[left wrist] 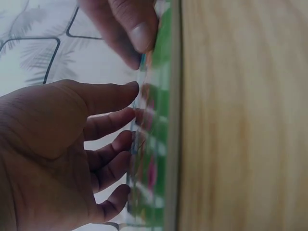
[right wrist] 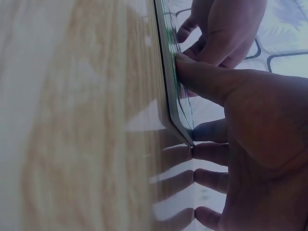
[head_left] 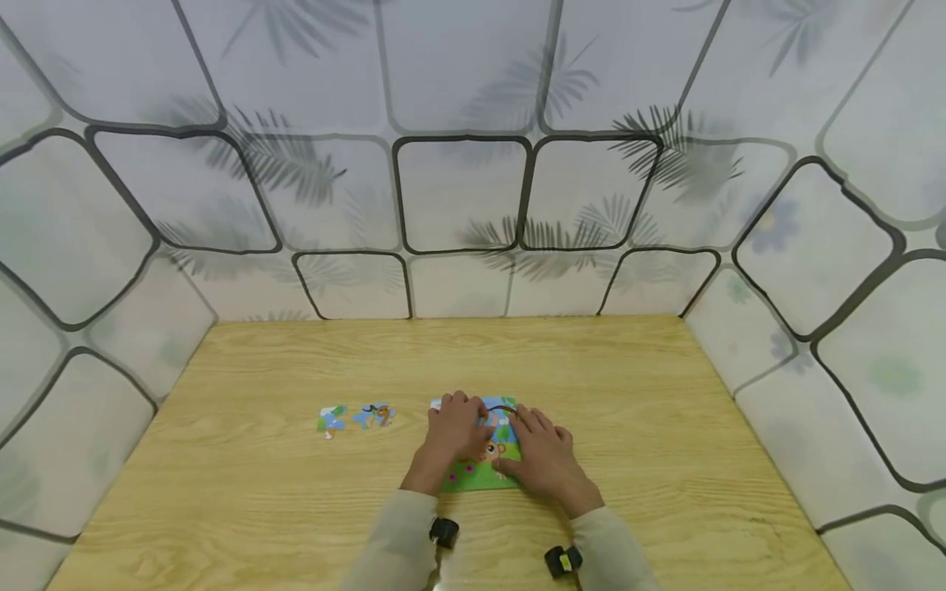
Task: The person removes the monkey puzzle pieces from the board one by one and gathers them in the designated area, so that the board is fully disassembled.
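A picture jigsaw puzzle [head_left: 480, 480] in green and blue, with a cartoon animal's face on it, lies flat on the table. My left hand [head_left: 454, 428] rests on its upper left, hiding part of the picture. In the left wrist view, that left hand [left wrist: 53, 139] touches the glossy surface with its thumb and fingertips. Along the puzzle's right edge lies my right hand [head_left: 548, 455]. The right wrist view shows the right hand [right wrist: 260, 139] with its thumb on the puzzle; several of its fingertips touch the table beyond the corner.
Several loose jigsaw pieces [head_left: 375, 415] lie on the wooden table [head_left: 296, 501], left of the puzzle. Patterned white walls [head_left: 461, 197] stand behind the table and at both sides. A black band [head_left: 444, 533] is on the left wrist, another [head_left: 563, 561] on the right.
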Demonstrator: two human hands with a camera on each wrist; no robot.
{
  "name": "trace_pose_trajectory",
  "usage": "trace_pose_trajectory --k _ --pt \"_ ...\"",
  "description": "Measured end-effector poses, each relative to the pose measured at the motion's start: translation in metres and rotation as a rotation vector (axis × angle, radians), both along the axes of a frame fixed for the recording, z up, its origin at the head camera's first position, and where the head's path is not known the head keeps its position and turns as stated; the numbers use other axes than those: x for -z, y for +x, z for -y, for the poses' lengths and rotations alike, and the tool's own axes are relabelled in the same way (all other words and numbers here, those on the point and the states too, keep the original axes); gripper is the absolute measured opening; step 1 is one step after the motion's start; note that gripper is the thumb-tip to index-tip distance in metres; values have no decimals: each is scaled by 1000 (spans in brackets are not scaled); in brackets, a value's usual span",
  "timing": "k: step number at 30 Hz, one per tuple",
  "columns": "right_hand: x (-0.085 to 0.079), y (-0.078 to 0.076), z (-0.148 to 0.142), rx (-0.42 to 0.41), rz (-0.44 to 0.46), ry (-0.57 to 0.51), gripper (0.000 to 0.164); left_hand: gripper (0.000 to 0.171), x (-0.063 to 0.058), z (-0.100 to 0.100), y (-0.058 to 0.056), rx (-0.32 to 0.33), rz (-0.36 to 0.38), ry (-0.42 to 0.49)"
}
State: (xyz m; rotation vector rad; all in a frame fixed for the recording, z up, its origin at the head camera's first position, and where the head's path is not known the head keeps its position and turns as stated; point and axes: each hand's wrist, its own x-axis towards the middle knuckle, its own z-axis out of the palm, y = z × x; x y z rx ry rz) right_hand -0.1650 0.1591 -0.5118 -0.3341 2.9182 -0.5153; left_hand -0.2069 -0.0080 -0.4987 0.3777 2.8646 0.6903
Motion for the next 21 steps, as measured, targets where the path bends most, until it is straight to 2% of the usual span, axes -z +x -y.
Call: trace_pose_trajectory --k 9,16,18,21 --pt "-1 -3 0 24 -6 4 77 22 -1 -14 -2 -89 31 -66" --pt "-2 -6 0 29 2 19 80 17 2 -19 -4 -111 20 -46" --pt "-3 -6 0 28 1 16 79 21 3 -19 -4 -128 7 -24" --pt "-5 -6 -1 26 -2 8 78 37 2 -20 -6 -165 23 5"
